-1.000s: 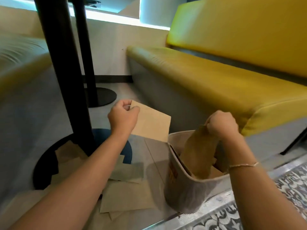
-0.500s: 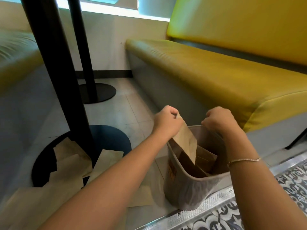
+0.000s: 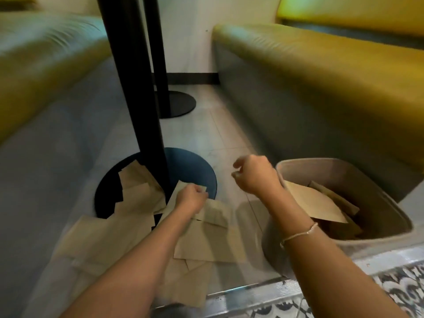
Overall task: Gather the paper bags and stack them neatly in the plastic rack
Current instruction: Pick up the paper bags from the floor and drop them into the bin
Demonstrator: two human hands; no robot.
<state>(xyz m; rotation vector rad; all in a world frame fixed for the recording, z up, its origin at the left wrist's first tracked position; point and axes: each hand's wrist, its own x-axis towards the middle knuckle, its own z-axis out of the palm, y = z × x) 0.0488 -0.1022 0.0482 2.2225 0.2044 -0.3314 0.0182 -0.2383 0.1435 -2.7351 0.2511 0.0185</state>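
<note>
The left hand (image 3: 191, 199), low in the middle of the frame, reaches down to the floor (image 3: 220, 138) and pinches the top edge of a paper bag (image 3: 177, 191) between thumb and curled fingers; its grip is pressed onto that bag. The bag leans against the foot of the near table leg (image 3: 135, 88), over the round dark base (image 3: 195, 171).

The right hand (image 3: 254, 177), just right of centre, hangs in the air beside the left rim of the rack (image 3: 385, 203). Its fingers are loosely curled and hold nothing, so its grip is slack and empty. A thin bracelet (image 3: 298, 234) circles the right wrist.

The rack, a pale plastic bin, stands on the floor at the right of the frame, against the grey base of the yellow bench (image 3: 321, 65). Inside it lie several brown bags (image 3: 314, 203), flat and tilted, one large one on top toward the left wall. How neatly they sit cannot be told.

More loose bags (image 3: 137, 187) are scattered over the floor at lower left and lower centre, some overlapping the dark base, others lying under the left forearm. One flat bag (image 3: 206, 244) lies just left of the rack.

A second black leg (image 3: 158, 42) with its own round base stands farther back, in the upper middle. Another yellow bench (image 3: 46, 53) fills the upper left, blurred. A patterned tile strip (image 3: 401, 288) runs along the lower right corner.
</note>
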